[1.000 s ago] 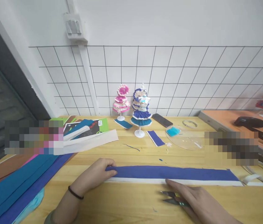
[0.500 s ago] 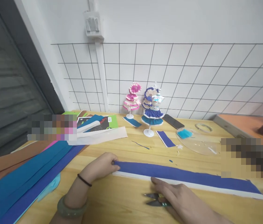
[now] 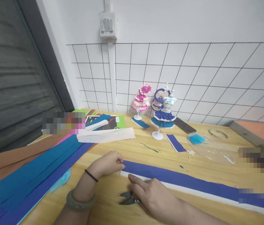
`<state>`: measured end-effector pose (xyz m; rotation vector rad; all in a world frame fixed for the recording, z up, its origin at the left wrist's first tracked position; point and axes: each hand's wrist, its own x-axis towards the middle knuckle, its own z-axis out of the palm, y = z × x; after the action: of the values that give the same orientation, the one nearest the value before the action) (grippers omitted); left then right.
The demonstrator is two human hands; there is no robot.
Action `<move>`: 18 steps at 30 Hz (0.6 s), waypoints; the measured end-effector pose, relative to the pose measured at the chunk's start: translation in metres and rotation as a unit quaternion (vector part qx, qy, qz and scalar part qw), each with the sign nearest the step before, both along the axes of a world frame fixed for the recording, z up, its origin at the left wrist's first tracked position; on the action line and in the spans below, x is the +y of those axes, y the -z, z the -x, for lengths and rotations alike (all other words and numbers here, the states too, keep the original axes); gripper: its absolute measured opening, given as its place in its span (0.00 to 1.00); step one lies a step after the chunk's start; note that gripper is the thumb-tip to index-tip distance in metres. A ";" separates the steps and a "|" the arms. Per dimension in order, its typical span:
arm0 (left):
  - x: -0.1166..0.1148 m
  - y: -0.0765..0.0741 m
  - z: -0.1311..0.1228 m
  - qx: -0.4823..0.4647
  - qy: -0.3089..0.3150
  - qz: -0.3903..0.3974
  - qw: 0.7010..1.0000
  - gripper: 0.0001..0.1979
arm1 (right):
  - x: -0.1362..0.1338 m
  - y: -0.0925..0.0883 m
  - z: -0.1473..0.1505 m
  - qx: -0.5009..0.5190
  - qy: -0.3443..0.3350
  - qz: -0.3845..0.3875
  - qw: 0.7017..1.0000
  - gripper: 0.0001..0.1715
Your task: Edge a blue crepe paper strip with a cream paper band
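Note:
A long blue paper strip [image 3: 183,181] with a white strip under its near edge lies across the wooden table [image 3: 113,212]. My left hand [image 3: 106,164] is closed in a pinch on the strip's left end. My right hand [image 3: 154,198] rests on the table just in front of the strip, its forefinger stretched onto the white edge close to the left end, while its other fingers hold small thread snips [image 3: 128,198] whose blades point left.
Long blue, teal, brown and pink paper sheets [image 3: 33,178] lie at the left. Behind stand two paper-dress figures [image 3: 163,114], a phone [image 3: 187,125], a clear plate [image 3: 212,150], a tape ring [image 3: 218,134], short blue pieces and green booklets [image 3: 106,122]. A wire grid covers the wall.
My right hand has slid left along the strip's white edge with the snips, toward my left hand. The view has turned to the left.

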<state>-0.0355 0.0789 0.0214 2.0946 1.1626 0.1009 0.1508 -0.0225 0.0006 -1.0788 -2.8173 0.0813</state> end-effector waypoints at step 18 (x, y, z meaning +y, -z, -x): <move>-0.001 0.000 0.001 0.022 -0.004 0.030 0.999 0.07 | -0.041 -0.005 -0.036 0.020 -0.016 0.004 1.000 0.20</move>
<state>-0.0364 0.0781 0.0212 2.0494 1.1856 0.0234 0.1870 -0.0633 0.0059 -1.0219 -2.8004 0.1153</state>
